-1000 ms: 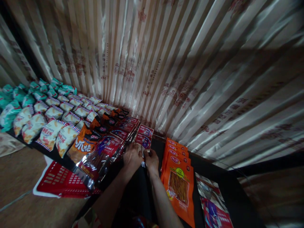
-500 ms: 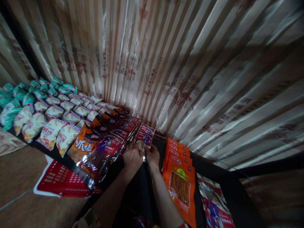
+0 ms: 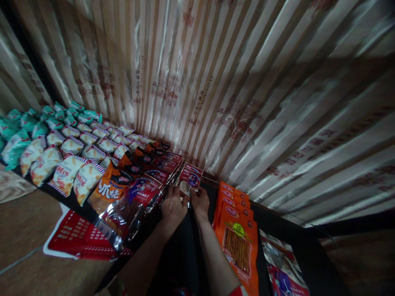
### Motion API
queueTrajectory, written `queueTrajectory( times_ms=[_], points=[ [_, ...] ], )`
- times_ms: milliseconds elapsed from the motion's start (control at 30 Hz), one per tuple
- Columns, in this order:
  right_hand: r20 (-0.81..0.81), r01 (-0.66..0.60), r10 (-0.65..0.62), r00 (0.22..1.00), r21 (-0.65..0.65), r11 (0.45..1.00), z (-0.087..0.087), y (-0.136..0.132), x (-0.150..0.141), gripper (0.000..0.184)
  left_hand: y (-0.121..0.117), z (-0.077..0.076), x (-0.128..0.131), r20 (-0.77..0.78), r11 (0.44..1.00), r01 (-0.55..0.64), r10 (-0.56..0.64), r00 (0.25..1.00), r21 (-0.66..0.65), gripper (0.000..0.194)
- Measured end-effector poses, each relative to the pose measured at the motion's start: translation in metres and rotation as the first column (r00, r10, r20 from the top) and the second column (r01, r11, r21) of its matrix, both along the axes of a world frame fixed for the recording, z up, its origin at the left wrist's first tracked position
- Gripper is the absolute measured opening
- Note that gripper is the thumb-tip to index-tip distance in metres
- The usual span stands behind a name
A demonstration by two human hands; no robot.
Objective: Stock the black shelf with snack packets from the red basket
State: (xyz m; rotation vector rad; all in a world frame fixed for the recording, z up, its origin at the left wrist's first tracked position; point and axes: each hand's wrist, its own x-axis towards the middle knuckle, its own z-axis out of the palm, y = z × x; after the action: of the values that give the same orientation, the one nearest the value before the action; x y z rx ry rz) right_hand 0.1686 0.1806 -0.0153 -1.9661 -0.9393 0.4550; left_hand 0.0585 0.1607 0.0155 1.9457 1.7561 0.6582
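Observation:
Both hands are on a small snack packet with a red and purple printed top and a shiny, clear lower part. My left hand has its fingers closed on the packet's lower left side. Gripping the lower right edge is my right hand, thumb and fingers pressed together. Just left of my left hand lie rows of similar red and purple snack packets, overlapping one another. To the right of my right hand is an overlapping stack of orange snack packets with clear windows showing brown sticks.
Orange and black bags, white puffed snack bags and green bags fill the left of the black shelf. A red basket is below. A silver and purple packet lies right. Printed curtain hangs behind.
The view has shifted slightly, so everything sits a little lower and to the right. My hands stay on the same packet, with the fingers slightly rearranged.

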Motion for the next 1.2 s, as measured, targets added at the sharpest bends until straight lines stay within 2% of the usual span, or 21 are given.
queueTrajectory(
  times_ms=[167, 333, 533, 767, 967, 1200],
  points=[
    [-0.005, 0.007, -0.007, 1.000, -0.039, 0.999, -0.001, 0.002, -0.001, 0.041, 0.000, -0.001, -0.001, -0.001, 1.000, 0.006, -0.006, 1.000, -0.007, 0.036],
    [0.067, -0.006, 0.012, 0.998, -0.085, 0.996, -0.003, 0.004, -0.001, 0.051, 0.002, -0.003, -0.001, 0.028, 1.000, 0.019, -0.019, 0.999, 0.009, 0.034],
    [0.181, -0.036, 0.043, 0.982, -0.047, 0.998, -0.004, 0.003, -0.003, 0.044, 0.005, -0.008, -0.001, 0.085, 0.999, 0.048, -0.049, 0.995, 0.021, 0.034],
    [0.225, -0.032, 0.064, 0.972, -0.145, 0.989, 0.006, 0.001, -0.008, 0.041, 0.009, -0.012, -0.002, 0.151, 0.991, 0.089, -0.103, 0.983, 0.097, 0.018],
    [0.283, 0.005, 0.058, 0.957, -0.216, 0.976, 0.014, -0.001, -0.010, 0.041, 0.010, -0.015, -0.002, 0.183, 0.988, 0.086, -0.109, 0.977, 0.132, 0.022],
    [0.255, -0.002, 0.063, 0.965, -0.233, 0.973, 0.015, 0.000, -0.009, 0.042, 0.009, -0.015, -0.001, 0.153, 0.993, 0.088, -0.099, 0.983, 0.079, 0.027]
  ],
)
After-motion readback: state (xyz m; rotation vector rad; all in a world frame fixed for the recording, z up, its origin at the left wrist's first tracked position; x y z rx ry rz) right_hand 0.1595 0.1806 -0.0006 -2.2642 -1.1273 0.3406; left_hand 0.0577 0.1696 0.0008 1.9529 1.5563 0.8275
